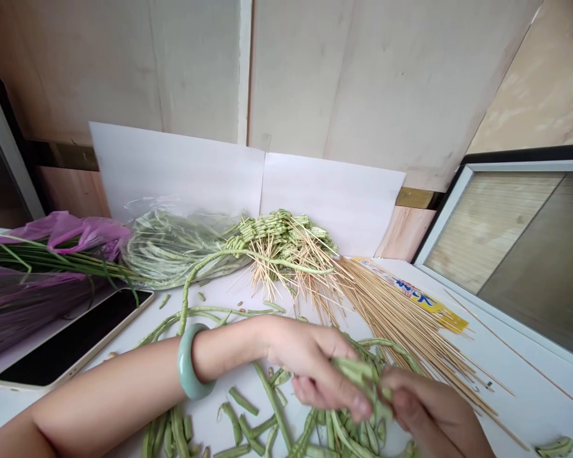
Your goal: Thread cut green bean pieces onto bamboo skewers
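Observation:
My left hand (315, 362), with a pale green bangle (195, 361) on its wrist, is closed on green bean pieces (356, 372) right of the middle. My right hand (430, 407) is beside it with bent fingers against the same beans; the contact is blurred. Below both hands lie cut bean pieces (358, 432) and long beans (272, 407) on the white table. Behind the hands, skewered bean bundles (286, 232) are piled up, their sticks pointing toward me. Loose wooden skewers (405, 318) fan out to the right.
A phone (76, 337) lies at the left near a purple bag (76, 235) of long green stalks. A clear bag of beans (172, 251) is at the back. A yellow wrapper (424, 302) lies beside the skewers. White boards (329, 197) lean on the wall.

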